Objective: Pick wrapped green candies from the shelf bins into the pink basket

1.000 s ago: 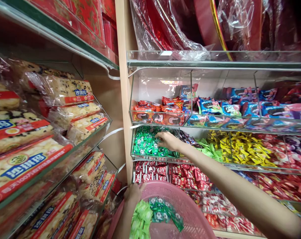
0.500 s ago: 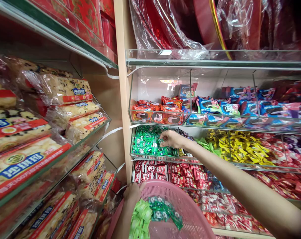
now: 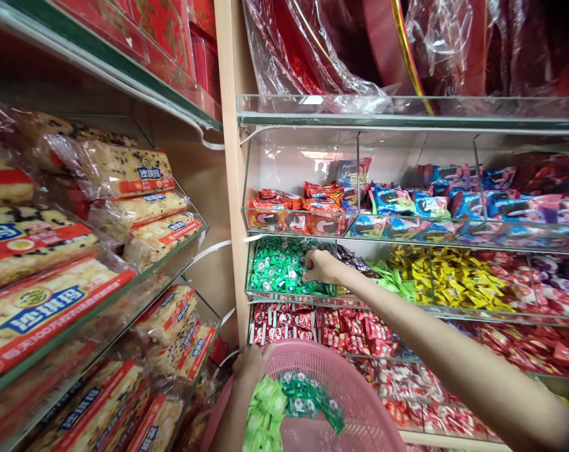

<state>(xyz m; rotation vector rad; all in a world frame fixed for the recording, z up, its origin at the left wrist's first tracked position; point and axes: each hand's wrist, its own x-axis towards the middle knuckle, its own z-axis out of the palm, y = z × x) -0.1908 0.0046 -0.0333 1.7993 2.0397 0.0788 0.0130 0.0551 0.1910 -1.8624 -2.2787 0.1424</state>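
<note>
My right hand [image 3: 322, 266] reaches into the shelf bin of green-wrapped candies [image 3: 277, 267], at its right side. Its fingers are curled down among the wrappers, and whatever they grip is hidden. Low in the view, my left hand [image 3: 250, 363] is closed over the far left rim of a pink plastic basket [image 3: 350, 383]. Inside the basket lie light-green packets [image 3: 265, 414] on the left and a small heap of dark-green wrapped candies [image 3: 310, 398] beside them.
Clear dividers part bins of yellow candies [image 3: 458, 276] and red packets [image 3: 359, 329]. Above them is a shelf of blue snack packs [image 3: 392, 199]. On the left, angled shelves hold bagged pastry bars [image 3: 53, 301]. A wooden post [image 3: 234, 188] stands between both shelf units.
My right hand has shifted slightly right and down within the green candy bin, its fingers curled more. My left hand and the basket stay almost where they were.
</note>
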